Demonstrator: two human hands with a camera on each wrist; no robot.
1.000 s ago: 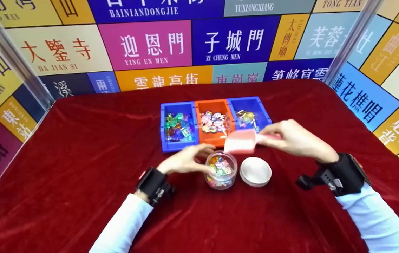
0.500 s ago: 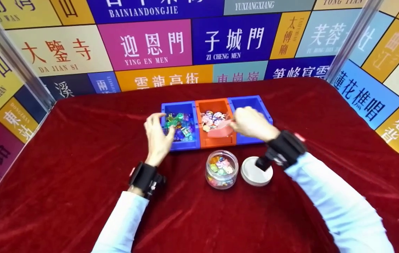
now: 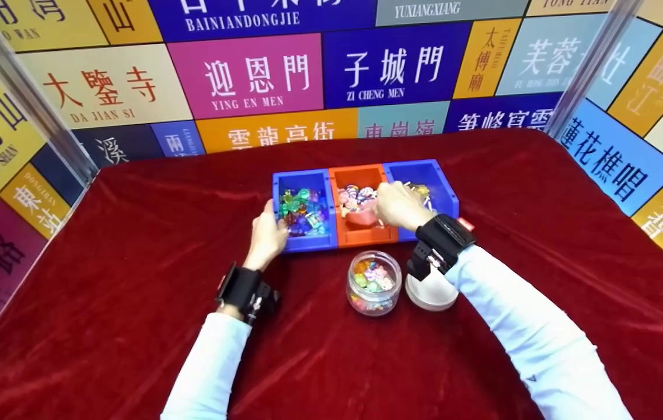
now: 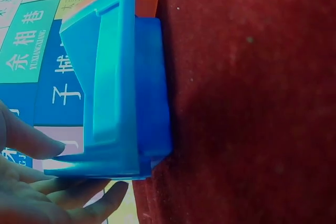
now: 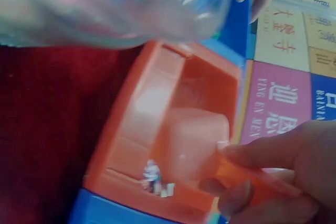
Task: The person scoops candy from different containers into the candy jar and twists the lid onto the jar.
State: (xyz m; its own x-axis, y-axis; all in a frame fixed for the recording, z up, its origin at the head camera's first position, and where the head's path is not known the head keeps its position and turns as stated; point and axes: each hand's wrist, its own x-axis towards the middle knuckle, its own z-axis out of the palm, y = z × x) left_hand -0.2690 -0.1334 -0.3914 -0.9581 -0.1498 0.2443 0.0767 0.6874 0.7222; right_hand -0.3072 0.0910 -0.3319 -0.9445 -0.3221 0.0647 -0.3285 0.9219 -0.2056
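My left hand grips the outer side wall of the left blue bin, which holds clear green, blue and amber pieces. In the left wrist view its thumb lies on the inner side of that wall and its fingers on the outer side. My right hand holds a pink scoop by the handle, its blade down inside the orange bin. Swirled lollipops lie in that bin. Whether the blade carries any is unclear.
The right blue bin adjoins the orange one and holds yellowish pieces with white sticks. In front stands an uncovered clear jar of colourful candies. A white lid lies beside it, partly under my right wrist camera. Red cloth covers the table.
My left hand has left the jar and moved to the left bin's wall, gripping it. The right hand has carried the scoop from near the right bin into the orange bin.
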